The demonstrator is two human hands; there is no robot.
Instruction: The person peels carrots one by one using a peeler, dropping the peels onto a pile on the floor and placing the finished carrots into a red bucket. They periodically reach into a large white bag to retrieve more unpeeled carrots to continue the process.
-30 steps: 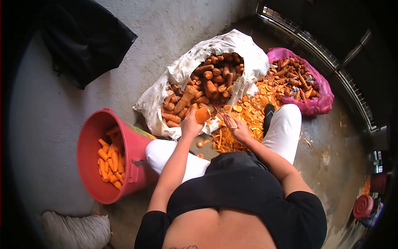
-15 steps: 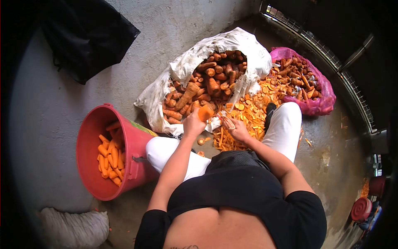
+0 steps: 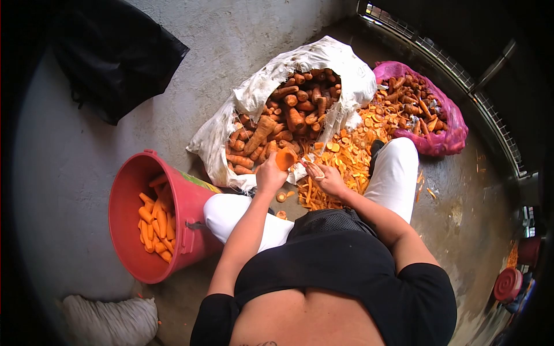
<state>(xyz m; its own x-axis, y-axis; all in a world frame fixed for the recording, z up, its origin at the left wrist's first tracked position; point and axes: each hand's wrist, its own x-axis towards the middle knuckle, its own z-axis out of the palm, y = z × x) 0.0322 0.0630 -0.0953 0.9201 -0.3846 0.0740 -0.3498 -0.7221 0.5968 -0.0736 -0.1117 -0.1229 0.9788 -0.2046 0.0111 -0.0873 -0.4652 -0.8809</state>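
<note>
The left hand [image 3: 269,177] closes its fingers round the carrot [image 3: 284,158], held in front of the white sack [image 3: 323,57], its free end angled toward the right hand [image 3: 333,182], whose fingers pinch a small pale tool [image 3: 314,170] just beside it.

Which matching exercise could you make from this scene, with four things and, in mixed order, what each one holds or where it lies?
Things:
1 red bucket
2 white sack
3 pink bag
4 left hand

Descriptions:
a grips one carrot
b holds peeled pieces
c holds dirty carrots, next to the bucket
d lies beyond the right knee

Pairs: 1-b, 2-c, 3-d, 4-a.
</note>
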